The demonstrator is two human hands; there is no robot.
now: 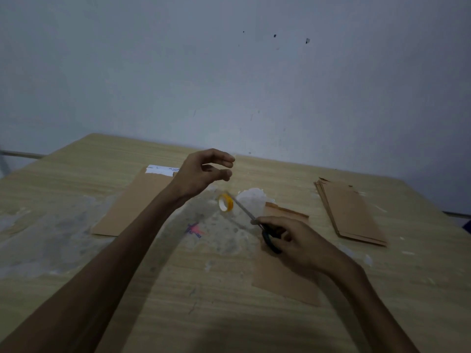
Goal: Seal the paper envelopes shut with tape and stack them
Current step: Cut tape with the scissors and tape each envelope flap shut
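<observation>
On the wooden table (153, 289) lie a brown envelope (132, 205) at left, an envelope stack (351, 215) at right and another envelope (283, 278) beneath the right hand (298, 240), which grips scissors (257, 225) beside a yellow tape roll (225, 202), while the left hand (204, 171) hovers with fingers loosely curled, seemingly pinching clear tape.

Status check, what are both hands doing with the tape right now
Left hand raised, fingers curled, possibly pinching clear tape. Right hand grips scissors, blades by the tape roll. Open envelope under right hand. Nothing blocking.

A scuffed wooden table (76, 189) meets a bluish wall (229, 72) (dimly lit).
</observation>
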